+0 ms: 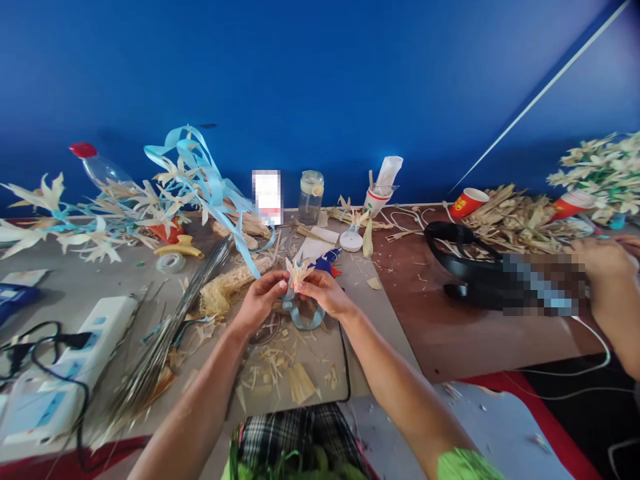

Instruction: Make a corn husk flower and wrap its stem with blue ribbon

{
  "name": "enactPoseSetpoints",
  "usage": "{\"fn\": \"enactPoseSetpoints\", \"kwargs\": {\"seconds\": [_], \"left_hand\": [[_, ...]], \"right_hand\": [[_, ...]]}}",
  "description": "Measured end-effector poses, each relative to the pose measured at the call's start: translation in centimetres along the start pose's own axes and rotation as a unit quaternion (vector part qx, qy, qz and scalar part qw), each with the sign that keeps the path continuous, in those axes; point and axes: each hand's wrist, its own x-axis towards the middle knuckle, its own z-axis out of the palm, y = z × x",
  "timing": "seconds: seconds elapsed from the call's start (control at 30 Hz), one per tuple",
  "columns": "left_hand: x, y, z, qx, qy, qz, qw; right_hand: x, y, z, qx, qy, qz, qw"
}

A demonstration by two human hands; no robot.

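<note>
Between my two hands, over the front of the table, is a small corn-husk flower (299,269) with pointed pale petals. My right hand (327,292) pinches it near its base. My left hand (264,297) is closed, thumb against fingers, on a light blue ribbon (311,321) beside the flower. The ribbon hangs in a loop below both hands. Behind my left hand lie a corn cob (235,277) and a yellowish net (215,300). A blue glue gun (326,259) rests just beyond my right hand. The fingertips partly hide the flower's base.
A bundle of thin wires (183,303) and a white power strip (75,367) lie left. Husk flowers with blue ribbons (205,160) stand behind. A bottle (311,200) stands at the back. At right are a black device (465,267) and another person's hand (603,260). Husk scraps litter the table.
</note>
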Motion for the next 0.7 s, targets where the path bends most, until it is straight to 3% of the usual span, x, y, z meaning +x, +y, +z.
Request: {"fn": "enactPoseSetpoints", "kwargs": {"seconds": [0.3, 0.7], "left_hand": [[-0.15, 0.53, 0.93, -0.024, -0.014, 0.004, 1.0], [0.02, -0.25, 0.33, -0.027, -0.021, 0.021, 0.999]], "right_hand": [[0.01, -0.13, 0.22, -0.023, -0.017, 0.009, 1.0], [-0.04, -0.69, 0.25, -0.079, -0.045, -0.041, 0.995]]}}
